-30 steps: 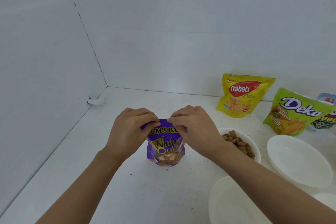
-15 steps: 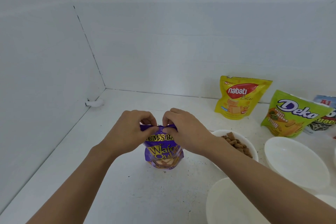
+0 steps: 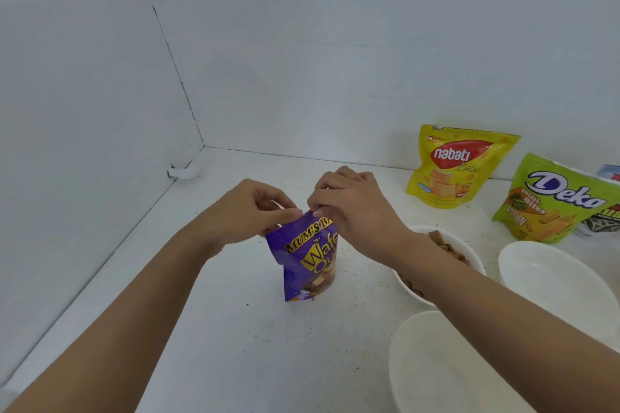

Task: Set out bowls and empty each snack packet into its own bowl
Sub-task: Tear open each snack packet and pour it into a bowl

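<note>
A purple wafer packet (image 3: 303, 258) stands tilted on the white counter, a little left of centre. My left hand (image 3: 250, 211) pinches its top left corner and my right hand (image 3: 349, 204) pinches its top right edge; both are closed on the packet. Right of it a white bowl (image 3: 468, 251) holds brown snack pieces, partly hidden by my right forearm. An empty white bowl (image 3: 553, 282) sits further right, and another empty bowl (image 3: 432, 362) is near the front edge. A yellow Nabati packet (image 3: 453, 166) and a green Deka packet (image 3: 550, 201) lean against the back wall.
A further packet (image 3: 604, 221) with dark print lies behind the Deka packet at the right edge. White walls close the counter at the back and left, meeting in a corner. A small white fitting (image 3: 184, 172) sits at the left wall's base. Crumbs dot the counter.
My hands have drawn slightly apart at the packet's top and lifted. The packet now leans and twists, showing more of its left side.
</note>
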The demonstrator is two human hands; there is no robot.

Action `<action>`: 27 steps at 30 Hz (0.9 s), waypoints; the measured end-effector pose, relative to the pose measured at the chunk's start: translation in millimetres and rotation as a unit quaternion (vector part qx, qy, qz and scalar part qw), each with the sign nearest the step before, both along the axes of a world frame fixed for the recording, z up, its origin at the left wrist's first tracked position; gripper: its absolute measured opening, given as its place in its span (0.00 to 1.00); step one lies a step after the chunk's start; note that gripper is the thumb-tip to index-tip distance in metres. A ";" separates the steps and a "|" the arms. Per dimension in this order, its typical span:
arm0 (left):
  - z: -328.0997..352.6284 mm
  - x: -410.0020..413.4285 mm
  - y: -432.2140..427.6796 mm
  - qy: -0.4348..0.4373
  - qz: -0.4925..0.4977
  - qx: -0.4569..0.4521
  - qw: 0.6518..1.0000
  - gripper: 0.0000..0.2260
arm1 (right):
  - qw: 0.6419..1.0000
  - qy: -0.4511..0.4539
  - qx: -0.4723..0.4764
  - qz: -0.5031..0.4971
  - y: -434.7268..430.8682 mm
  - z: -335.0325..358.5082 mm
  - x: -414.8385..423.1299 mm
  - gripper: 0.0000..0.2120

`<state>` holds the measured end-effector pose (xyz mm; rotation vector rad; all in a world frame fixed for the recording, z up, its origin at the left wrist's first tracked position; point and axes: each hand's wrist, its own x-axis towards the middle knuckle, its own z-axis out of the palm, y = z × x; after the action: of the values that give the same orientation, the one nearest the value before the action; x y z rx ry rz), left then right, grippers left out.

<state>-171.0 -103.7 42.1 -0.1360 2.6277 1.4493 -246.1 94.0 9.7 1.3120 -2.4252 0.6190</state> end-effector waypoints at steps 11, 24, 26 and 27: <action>-3.3 -6.7 8.2 -0.006 -0.054 -0.007 0.999 0.07 | 0.997 -0.036 -0.063 0.042 0.5 -7.3 5.9 0.05; -10.4 -6.0 12.3 0.006 -0.038 -0.039 0.998 0.09 | 0.978 -0.188 -0.090 -0.004 -5.6 -2.3 5.9 0.07; -11.5 -5.2 15.2 0.013 -0.020 -0.048 0.999 0.09 | 0.977 -0.192 -0.086 -0.009 -7.4 -2.4 6.8 0.06; -12.4 -4.4 17.8 0.019 -0.006 -0.050 0.999 0.09 | 0.977 -0.196 -0.088 -0.011 -7.6 -2.4 7.0 0.06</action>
<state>-175.4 -85.9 29.7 -0.1048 2.7282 1.3302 -239.1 86.3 7.3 1.1784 -2.6025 1.1528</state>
